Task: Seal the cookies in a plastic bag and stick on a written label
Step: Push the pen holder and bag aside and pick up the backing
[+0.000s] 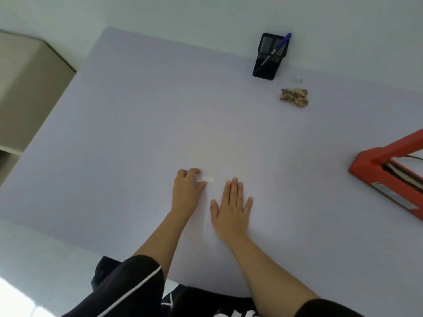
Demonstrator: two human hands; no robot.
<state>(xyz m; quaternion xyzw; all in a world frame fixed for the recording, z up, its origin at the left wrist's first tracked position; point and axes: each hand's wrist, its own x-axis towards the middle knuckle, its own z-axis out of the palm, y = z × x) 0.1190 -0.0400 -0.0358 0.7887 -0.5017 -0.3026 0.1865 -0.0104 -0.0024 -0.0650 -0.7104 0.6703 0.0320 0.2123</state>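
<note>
A small white label (206, 178) lies on the pale lilac table (128, 143), near the front middle. My left hand (187, 191) has its fingers curled and pinches the label's left end. My right hand (231, 208) lies flat on the table just right of it, fingers straight and spread, holding nothing. The cookies (294, 97), brown and speckled, sit in a clear plastic bag at the far right of the table. A blue pen (275, 49) stands tilted in a black mesh pen holder (270, 56) behind the cookies.
A red heat sealer (386, 177) with its arm raised stands at the table's right edge. A beige cabinet (25, 92) is off the table's left side. White wall runs behind the table.
</note>
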